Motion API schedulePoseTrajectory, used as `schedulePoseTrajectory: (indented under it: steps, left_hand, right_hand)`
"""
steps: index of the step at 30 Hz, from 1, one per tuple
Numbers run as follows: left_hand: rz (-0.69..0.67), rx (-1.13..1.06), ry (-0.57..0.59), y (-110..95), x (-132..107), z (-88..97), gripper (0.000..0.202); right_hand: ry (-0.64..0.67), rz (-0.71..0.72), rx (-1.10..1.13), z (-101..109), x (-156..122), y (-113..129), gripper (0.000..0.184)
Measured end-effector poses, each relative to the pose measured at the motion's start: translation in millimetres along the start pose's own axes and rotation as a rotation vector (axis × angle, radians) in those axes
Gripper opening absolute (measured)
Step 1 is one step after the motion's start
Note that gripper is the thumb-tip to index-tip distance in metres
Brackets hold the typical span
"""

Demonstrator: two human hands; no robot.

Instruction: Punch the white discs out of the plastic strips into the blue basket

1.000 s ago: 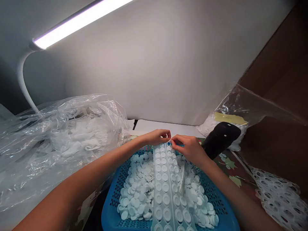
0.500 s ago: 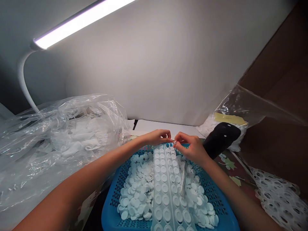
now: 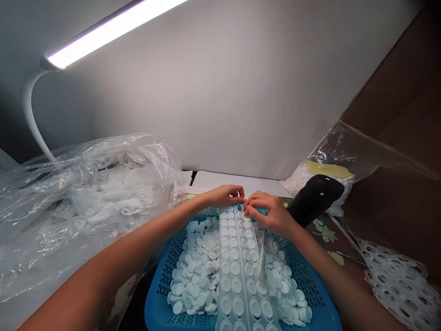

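A translucent white plastic strip [image 3: 243, 271] with rows of round sockets lies lengthwise over a blue basket [image 3: 156, 301]. White discs sit in most of the sockets that show; one socket at the far end shows blue through it. My left hand [image 3: 227, 196] pinches the far edge of the strip, thumb and forefinger together. My right hand [image 3: 268, 212] has its closed fingertips at the strip's far right corner, over a socket; the small white disc it held is hidden beneath them. Loose white discs [image 3: 196, 280] fill the basket on both sides of the strip.
On the left lies a big clear plastic bag [image 3: 103, 184] of white pieces. A lamp [image 3: 113, 34] lights the place from above. Behind my right hand are a black object [image 3: 315, 195] and a bag with a yellow label [image 3: 329, 170]. White perforated sheets [image 3: 396, 280] lie at right.
My right hand has moved slightly left and down onto the strip's far right socket, bringing the small white disc there; that socket is now covered. My left hand keeps its place.
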State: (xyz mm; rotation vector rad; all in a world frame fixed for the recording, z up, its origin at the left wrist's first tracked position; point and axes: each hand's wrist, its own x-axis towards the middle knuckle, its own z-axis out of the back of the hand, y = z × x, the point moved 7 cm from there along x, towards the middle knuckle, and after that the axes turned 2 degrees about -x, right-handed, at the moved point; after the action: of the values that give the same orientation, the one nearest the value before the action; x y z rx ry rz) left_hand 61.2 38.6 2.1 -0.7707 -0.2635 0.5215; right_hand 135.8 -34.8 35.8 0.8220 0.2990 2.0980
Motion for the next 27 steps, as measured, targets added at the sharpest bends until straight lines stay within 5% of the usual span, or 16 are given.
schedulePoseTrajectory:
  steps: [6,9,12,27]
  left_hand:
    - [-0.009,-0.011,-0.011,4,1,-0.4,0.023]
    - [-0.001,-0.016,-0.007,6,1,-1.5,0.022]
    - [-0.021,-0.019,-0.013,7,2,-2.1,0.020]
    - [-0.045,-0.011,-0.022,7,3,-1.8,0.022]
  right_hand:
    - [0.015,-0.083,0.094,0,-2,-2,0.033]
    - [0.022,-0.095,0.073,-1,-2,-1,0.024]
    - [0.082,-0.039,0.004,-6,-2,2,0.008]
    - [0.123,0.121,-0.339,-16,-6,9,0.011]
